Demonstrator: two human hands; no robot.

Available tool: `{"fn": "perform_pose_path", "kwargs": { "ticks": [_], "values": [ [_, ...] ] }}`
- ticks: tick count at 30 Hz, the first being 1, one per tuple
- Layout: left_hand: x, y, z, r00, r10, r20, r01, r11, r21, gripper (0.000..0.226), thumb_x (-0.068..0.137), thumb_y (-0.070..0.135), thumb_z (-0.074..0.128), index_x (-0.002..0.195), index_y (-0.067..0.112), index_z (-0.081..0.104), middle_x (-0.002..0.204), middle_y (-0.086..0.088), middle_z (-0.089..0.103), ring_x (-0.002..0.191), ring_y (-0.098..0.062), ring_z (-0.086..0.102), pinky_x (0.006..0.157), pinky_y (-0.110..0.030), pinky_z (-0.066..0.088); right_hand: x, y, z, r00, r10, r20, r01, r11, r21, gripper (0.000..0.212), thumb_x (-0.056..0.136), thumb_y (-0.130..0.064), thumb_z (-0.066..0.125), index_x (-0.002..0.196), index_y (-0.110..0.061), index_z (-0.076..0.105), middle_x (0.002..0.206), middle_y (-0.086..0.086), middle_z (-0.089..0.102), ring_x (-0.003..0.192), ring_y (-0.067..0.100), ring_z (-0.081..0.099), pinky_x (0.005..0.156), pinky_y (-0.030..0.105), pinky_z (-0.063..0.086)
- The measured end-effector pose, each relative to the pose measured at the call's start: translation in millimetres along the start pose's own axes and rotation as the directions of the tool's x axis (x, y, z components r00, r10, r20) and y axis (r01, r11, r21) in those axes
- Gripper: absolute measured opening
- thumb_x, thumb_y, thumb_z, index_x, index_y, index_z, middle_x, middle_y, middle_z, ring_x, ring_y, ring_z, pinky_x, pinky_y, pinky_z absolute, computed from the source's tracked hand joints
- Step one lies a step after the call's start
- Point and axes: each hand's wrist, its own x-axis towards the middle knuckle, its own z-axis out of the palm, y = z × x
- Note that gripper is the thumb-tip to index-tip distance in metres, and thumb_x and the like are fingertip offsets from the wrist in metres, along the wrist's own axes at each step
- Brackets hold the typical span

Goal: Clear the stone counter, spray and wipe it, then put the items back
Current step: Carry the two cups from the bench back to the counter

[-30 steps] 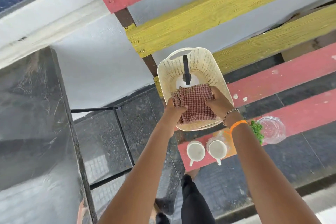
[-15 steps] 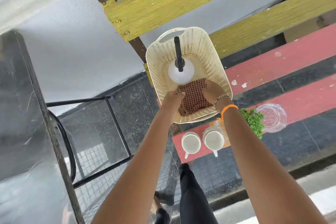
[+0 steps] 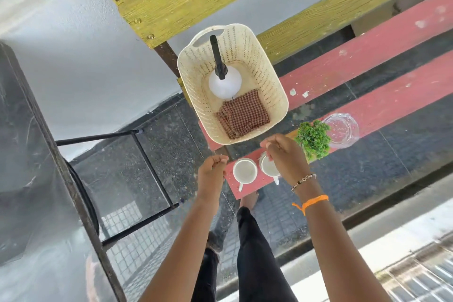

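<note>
A cream plastic basket (image 3: pixel 274 81) stands on a red bench plank. Inside it lie a folded red checked cloth (image 3: pixel 244 115) and a white spray bottle (image 3: pixel 225 83) with a black nozzle. Two white cups (image 3: pixel 245 171) sit on the plank's near end, beside a small green plant (image 3: pixel 313 138) and a clear glass jar (image 3: pixel 342 130). My left hand (image 3: pixel 211 175) hovers below the basket, fingers curled, holding nothing. My right hand (image 3: pixel 285 157) is over the right cup, fingers curled loosely, partly hiding it. The dark stone counter (image 3: pixel 27 179) runs along the left edge.
Red and yellow bench planks (image 3: pixel 367 56) cross the upper right. A black metal frame (image 3: pixel 152 169) stands between counter and bench over a dark tiled floor. My legs show at the bottom.
Both hands have let go of the checked cloth and pulled back out of the basket toward me. The cloth now lies folded inside the basket.
</note>
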Motion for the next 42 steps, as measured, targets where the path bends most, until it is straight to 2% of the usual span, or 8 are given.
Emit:
{"fn": "perform_pose_path", "kwargs": {
  "ticks": [5,8,13,18,21,28,32,42],
  "values": [
    [-4.0,-31.8,11.5,0.986,-0.099,0.133,0.086,0.991,0.100,0.018,0.095,0.015,0.042,0.099,0.014,0.059,0.076,-0.001,0.052,0.070,-0.013,0.049,0.061,-0.022,0.039,-20.5,45.1,8.3,0.995,0.100,-0.024,-0.101,0.994,-0.033,0.018,0.088,-0.004,0.046,0.078,-0.012,0.058,0.064,-0.009,0.052,0.067,0.015,0.050,0.054,0.014,0.036],
    [-1.5,-49.3,20.4,0.967,-0.179,0.179,0.134,0.962,0.238,0.026,0.092,0.018,0.045,0.117,0.011,0.049,0.105,-0.008,0.058,0.093,-0.021,0.057,0.070,-0.027,0.043,-24.8,67.3,15.3,0.981,0.188,-0.041,-0.189,0.982,-0.026,0.012,0.089,-0.007,0.047,0.084,-0.011,0.058,0.068,-0.005,0.053,0.077,0.022,0.051,0.055,0.020,0.034],
    [4.2,-67.4,30.2,0.953,-0.263,0.147,0.193,0.907,0.373,0.045,0.089,0.014,0.048,0.133,0.010,0.036,0.126,-0.015,0.053,0.116,-0.031,0.054,0.094,-0.041,0.045,-20.3,95.7,28.1,0.937,0.324,-0.133,-0.332,0.942,-0.050,0.024,0.091,-0.009,0.046,0.113,-0.002,0.052,0.111,0.012,0.058,0.102,0.030,0.053,0.067,0.025,0.029],
    [9.6,-74.6,35.0,0.922,-0.280,0.268,0.141,0.887,0.440,0.036,0.091,0.013,0.043,0.127,0.011,0.043,0.098,-0.006,0.054,0.086,-0.019,0.053,0.074,-0.030,0.045,-9.2,113.6,40.5,0.922,0.385,-0.031,-0.384,0.908,-0.168,0.014,0.089,-0.009,0.049,0.091,0.002,0.056,0.088,0.017,0.054,0.083,0.030,0.051,0.067,0.030,0.034],
    [11.1,-70.4,36.5,0.921,-0.227,0.316,0.098,0.921,0.377,0.026,0.094,0.014,0.038,0.116,0.010,0.049,0.077,0.001,0.046,0.069,-0.012,0.045,0.061,-0.024,0.038,-7.3,109.2,45.3,0.939,0.343,-0.024,-0.340,0.917,-0.209,0.027,0.094,-0.013,0.042,0.069,-0.003,0.042,0.068,0.012,0.044,0.074,0.026,0.041,0.061,0.030,0.027],
    [-1.1,-53.9,11.8,0.974,-0.118,0.193,0.072,0.971,0.227,0.023,0.097,0.017,0.039,0.081,0.009,0.054,0.066,0.001,0.040,0.061,-0.011,0.037,0.062,-0.027,0.034,-27.8,70.0,56.5,0.971,0.234,-0.043,-0.238,0.952,-0.192,0.033,0.095,-0.017,0.042,0.088,0.006,0.064,0.077,0.013,0.053,0.077,0.025,0.046,0.058,0.031,0.031],
    [-31.7,-50.0,-26.2,0.992,-0.041,0.119,0.025,0.991,0.128,0.023,0.096,0.017,0.040,0.077,0.010,0.051,0.061,0.000,0.039,0.055,-0.013,0.038,0.056,-0.026,0.033,-57.9,30.6,74.1,0.988,0.155,-0.006,-0.154,0.972,-0.176,0.025,0.093,-0.016,0.045,0.074,-0.005,0.058,0.063,0.005,0.048,0.072,0.023,0.043,0.049,0.016,0.027],
    [-152.7,-58.8,-224.0,0.960,0.271,-0.077,-0.281,0.938,-0.203,0.029,0.096,0.023,0.044,0.068,0.014,0.050,0.048,0.012,0.032,0.043,-0.001,0.032,0.055,-0.025,0.026,-203.0,-94.8,149.1,0.935,-0.305,0.184,0.326,0.940,-0.101,0.038,0.091,-0.017,0.052,0.053,-0.022,0.056,0.055,0.010,0.047,0.046,0.009,0.036,0.053,0.027,0.029]
  ]
}}
